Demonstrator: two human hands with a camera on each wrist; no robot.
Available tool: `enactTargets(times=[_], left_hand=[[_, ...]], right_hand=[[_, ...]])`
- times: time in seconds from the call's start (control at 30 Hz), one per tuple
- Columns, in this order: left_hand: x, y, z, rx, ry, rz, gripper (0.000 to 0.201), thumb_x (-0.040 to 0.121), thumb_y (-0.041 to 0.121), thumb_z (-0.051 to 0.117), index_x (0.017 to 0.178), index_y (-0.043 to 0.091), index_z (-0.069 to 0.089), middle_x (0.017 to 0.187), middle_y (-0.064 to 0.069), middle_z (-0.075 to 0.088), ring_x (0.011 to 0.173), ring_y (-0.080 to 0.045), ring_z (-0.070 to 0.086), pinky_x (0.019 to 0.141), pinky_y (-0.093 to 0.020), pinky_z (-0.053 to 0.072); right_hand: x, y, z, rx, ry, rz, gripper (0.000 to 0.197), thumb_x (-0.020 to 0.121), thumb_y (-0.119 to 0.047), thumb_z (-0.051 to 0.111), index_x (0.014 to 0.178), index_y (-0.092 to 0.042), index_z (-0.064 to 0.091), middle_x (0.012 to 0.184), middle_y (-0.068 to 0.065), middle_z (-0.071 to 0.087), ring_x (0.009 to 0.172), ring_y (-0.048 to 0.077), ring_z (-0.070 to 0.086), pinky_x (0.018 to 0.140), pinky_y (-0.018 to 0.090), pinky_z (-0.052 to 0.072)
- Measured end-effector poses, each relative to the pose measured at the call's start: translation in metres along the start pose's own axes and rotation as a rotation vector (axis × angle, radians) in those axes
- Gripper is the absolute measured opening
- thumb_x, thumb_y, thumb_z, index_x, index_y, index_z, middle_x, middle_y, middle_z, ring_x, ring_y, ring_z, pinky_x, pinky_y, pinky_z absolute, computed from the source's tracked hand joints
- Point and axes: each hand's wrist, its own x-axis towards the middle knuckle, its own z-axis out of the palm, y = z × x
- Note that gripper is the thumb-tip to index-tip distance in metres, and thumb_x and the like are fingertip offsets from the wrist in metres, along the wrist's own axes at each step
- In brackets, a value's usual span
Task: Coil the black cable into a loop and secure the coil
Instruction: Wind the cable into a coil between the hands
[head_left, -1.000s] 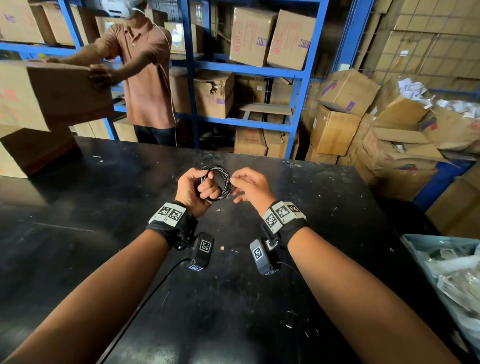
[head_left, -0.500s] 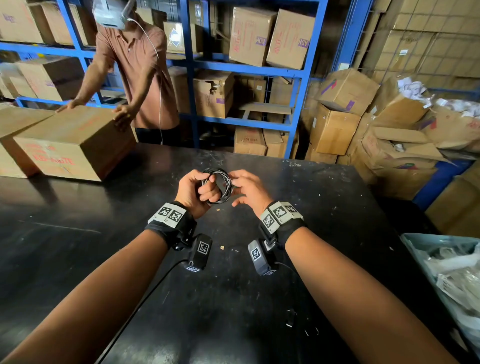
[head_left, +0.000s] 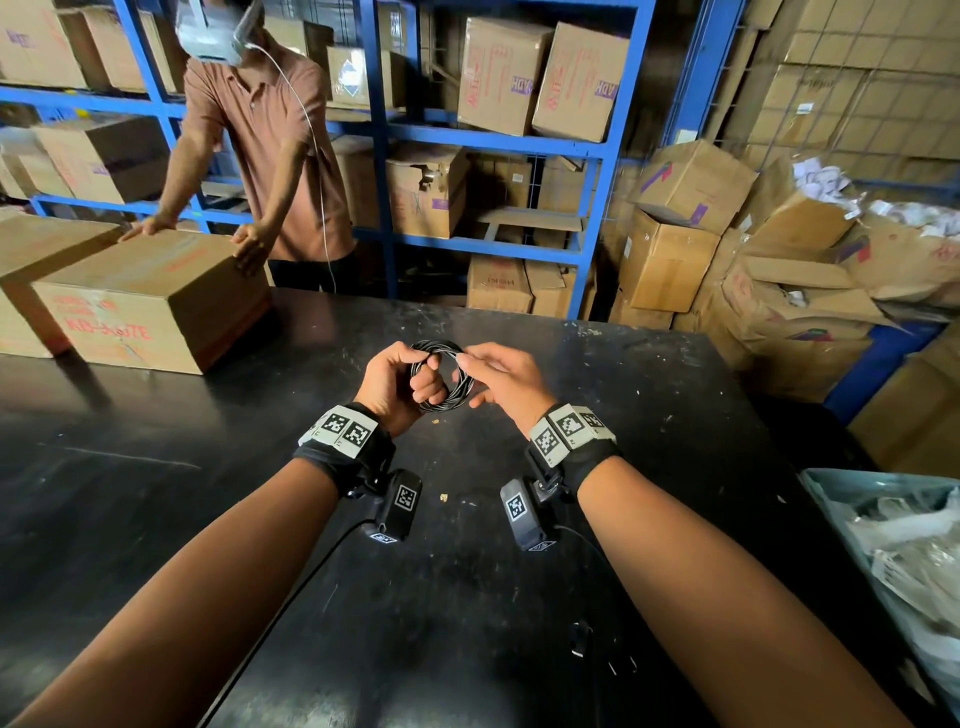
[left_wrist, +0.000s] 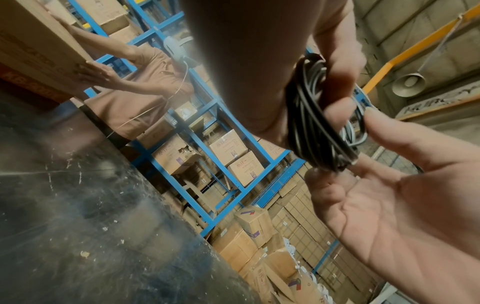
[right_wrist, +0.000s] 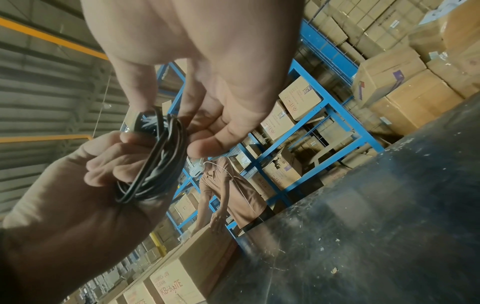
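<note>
The black cable (head_left: 435, 375) is wound into a small round coil of several turns, held in the air above the black table (head_left: 208, 519). My left hand (head_left: 397, 382) grips the coil's left side, fingers curled through the loop (left_wrist: 306, 123). My right hand (head_left: 498, 379) pinches the coil's upper right edge between thumb and forefinger, the other fingers spread loosely. In the right wrist view the coil (right_wrist: 158, 164) sits in the left hand's fingers, and a pale cable end shows near its top.
Cardboard boxes (head_left: 145, 301) stand on the table's far left, with another person (head_left: 270, 156) resting both hands on them. Blue shelving (head_left: 519, 140) full of boxes runs behind. A bin of plastic bags (head_left: 904, 545) sits at the right edge.
My right hand has closed in from beside the coil and now pinches its upper right edge. The other person has set a box down on the table's far left.
</note>
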Motion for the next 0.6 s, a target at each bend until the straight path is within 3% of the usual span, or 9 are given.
enactTargets(times=[0.1,0.2,0.27,0.33,0.5,0.6], left_hand=[[0.001,0.000,0.004,0.043,0.051,0.021,0.022,0.067,0.020,0.040,0.060,0.007,0.055,0.039,0.000,0.038,0.036,-0.016,0.033,0.049,-0.026,0.034],[0.002,0.002,0.006,0.053,0.046,0.002,0.038,0.083,0.025,0.028,0.069,0.003,0.055,0.044,-0.001,0.049,0.041,-0.018,0.043,0.055,-0.029,0.037],[0.004,0.003,0.006,0.013,0.040,-0.037,0.050,0.089,0.032,0.019,0.078,-0.001,0.055,0.049,-0.004,0.058,0.046,-0.018,0.052,0.056,-0.025,0.045],[0.005,0.002,0.006,0.002,0.064,-0.051,0.049,0.090,0.030,0.020,0.080,0.000,0.056,0.051,-0.005,0.059,0.050,-0.019,0.054,0.060,-0.028,0.046],[0.006,-0.002,0.002,0.173,0.009,-0.013,0.048,0.089,0.025,0.024,0.067,0.006,0.062,0.055,-0.008,0.058,0.059,-0.022,0.053,0.069,-0.032,0.047],[0.010,-0.003,-0.009,0.216,0.051,0.013,0.036,0.090,0.024,0.032,0.084,0.005,0.062,0.071,-0.011,0.059,0.066,-0.021,0.057,0.071,-0.032,0.047]], right_hand=[[0.003,0.002,-0.001,-0.053,0.032,-0.031,0.005,0.088,-0.019,0.063,0.091,-0.019,0.066,0.073,-0.001,0.067,0.059,0.010,0.057,0.060,0.035,0.056],[0.005,0.005,0.001,-0.124,0.075,-0.042,0.012,0.090,-0.019,0.060,0.099,-0.013,0.065,0.073,-0.003,0.062,0.056,0.012,0.057,0.065,0.041,0.058],[0.006,0.005,0.002,-0.162,0.096,-0.062,0.019,0.091,-0.017,0.058,0.106,-0.008,0.064,0.074,-0.004,0.061,0.054,0.011,0.057,0.059,0.033,0.058],[0.009,0.006,0.002,-0.202,0.103,-0.077,0.021,0.092,-0.016,0.055,0.109,-0.006,0.063,0.074,-0.005,0.059,0.052,0.009,0.055,0.053,0.027,0.054],[0.011,0.009,0.000,-0.232,0.090,-0.098,0.022,0.094,-0.013,0.052,0.112,-0.004,0.061,0.074,-0.006,0.056,0.042,0.001,0.053,0.047,0.020,0.051],[0.010,0.006,-0.002,-0.234,0.079,-0.107,0.020,0.094,-0.012,0.051,0.110,-0.005,0.061,0.075,-0.004,0.057,0.042,0.001,0.052,0.045,0.018,0.048]])
